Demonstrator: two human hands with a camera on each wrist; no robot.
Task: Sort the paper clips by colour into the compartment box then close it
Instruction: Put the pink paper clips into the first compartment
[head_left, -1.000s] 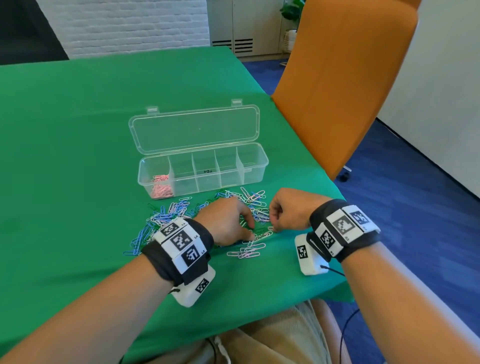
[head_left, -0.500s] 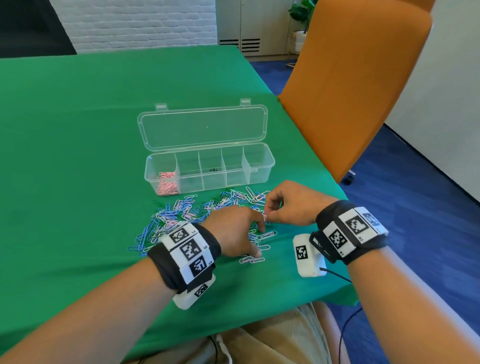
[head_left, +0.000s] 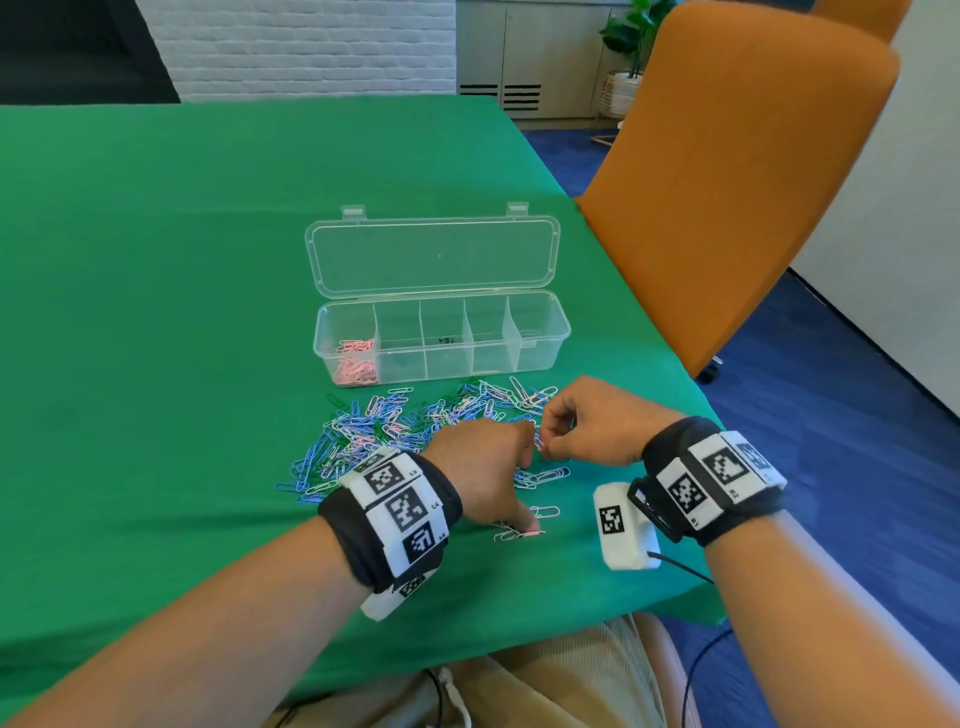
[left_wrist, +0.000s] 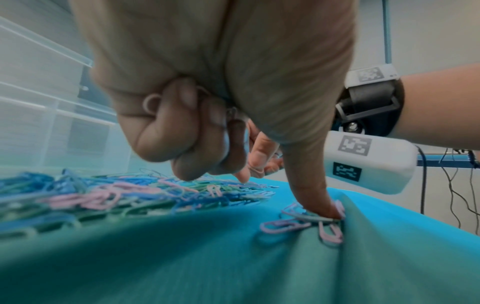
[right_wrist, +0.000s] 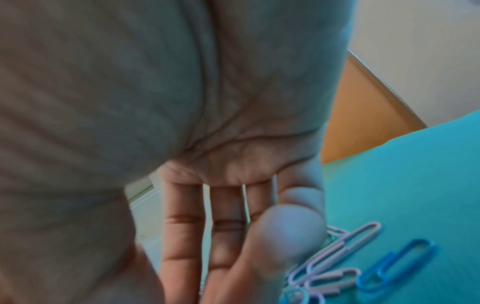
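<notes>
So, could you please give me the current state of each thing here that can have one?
compartment box: lid open, pink clips in leftmost compartment only
loose clips: unsorted on cloth
left hand: holds pink clips in curled fingers, thumb pressing clips on the cloth
right hand: pinching a clip

This looks like an office or meeting room. A large counter (head_left: 182, 260) draped in green cloth fills the left and middle of the head view, and an orange upholstered chair (head_left: 727, 182) is pulled up to its right edge. Blue carpet (head_left: 857, 415) covers the floor at right. Along the top of the frame runs a white painted brick wall (head_left: 296, 47), with pale cabinets (head_left: 524, 52) carrying vent slots next to it and a potted plant (head_left: 626, 47) in a woven basket at upper right. A plain white wall (head_left: 924, 208) closes the right side.
</notes>
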